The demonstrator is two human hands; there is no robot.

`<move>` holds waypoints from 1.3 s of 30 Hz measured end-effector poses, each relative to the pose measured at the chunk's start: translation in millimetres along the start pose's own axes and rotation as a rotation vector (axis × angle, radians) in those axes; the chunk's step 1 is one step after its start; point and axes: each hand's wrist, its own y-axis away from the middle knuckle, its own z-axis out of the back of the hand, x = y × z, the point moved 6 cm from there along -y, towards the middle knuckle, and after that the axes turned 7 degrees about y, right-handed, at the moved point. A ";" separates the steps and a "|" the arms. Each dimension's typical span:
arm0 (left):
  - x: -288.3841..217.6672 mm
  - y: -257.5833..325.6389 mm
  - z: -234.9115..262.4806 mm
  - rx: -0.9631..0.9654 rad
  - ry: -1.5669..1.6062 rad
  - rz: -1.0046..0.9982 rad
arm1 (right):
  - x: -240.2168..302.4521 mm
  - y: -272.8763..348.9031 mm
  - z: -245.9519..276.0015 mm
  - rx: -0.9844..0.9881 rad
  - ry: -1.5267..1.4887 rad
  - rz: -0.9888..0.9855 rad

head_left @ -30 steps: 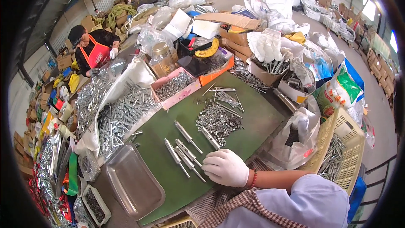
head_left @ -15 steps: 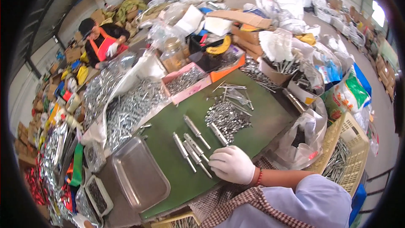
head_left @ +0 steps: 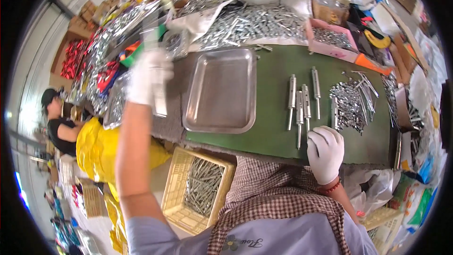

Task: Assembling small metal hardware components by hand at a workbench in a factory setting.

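Note:
My left hand (head_left: 150,79), in a white glove, is smeared by motion above a small white tray (head_left: 161,104) left of the metal tray. A pale, blurred shape (head_left: 150,35) shows just beyond its fingers; I cannot tell whether the hand holds it. My right hand (head_left: 325,155), also gloved, has its fingers curled at the green table's near edge. What may be inside them is hidden. Just beyond its fingertips lies a short metal cylinder (head_left: 334,112). Several metal cylinders with thin rods (head_left: 299,113) lie side by side to its left.
A bare metal tray (head_left: 221,123) sits on the table (head_left: 273,141). Right of the cylinders is a pile of small metal parts (head_left: 348,106). A pink box (head_left: 330,51) and heaped metal pieces (head_left: 257,23) are behind. Below the edge stands a yellow crate (head_left: 172,179). One person (head_left: 63,132) is at far left.
The view has swung to the left, and my left hand with its forearm has come into it, moving fast. My right hand stays near the table's edge beside the cylinders, its fingers still curled.

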 end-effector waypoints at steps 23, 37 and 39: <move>-13.6 -49.1 106.9 -0.507 -1.311 -0.286 | 10.0 9.0 -5.5 0.107 0.080 0.047; 34.6 -58.4 280.0 -0.414 -1.507 0.666 | 8.0 8.7 -6.9 0.116 0.120 -0.004; 40.3 -66.2 288.5 -0.382 -1.558 0.676 | 10.9 9.0 -5.7 0.106 0.116 0.002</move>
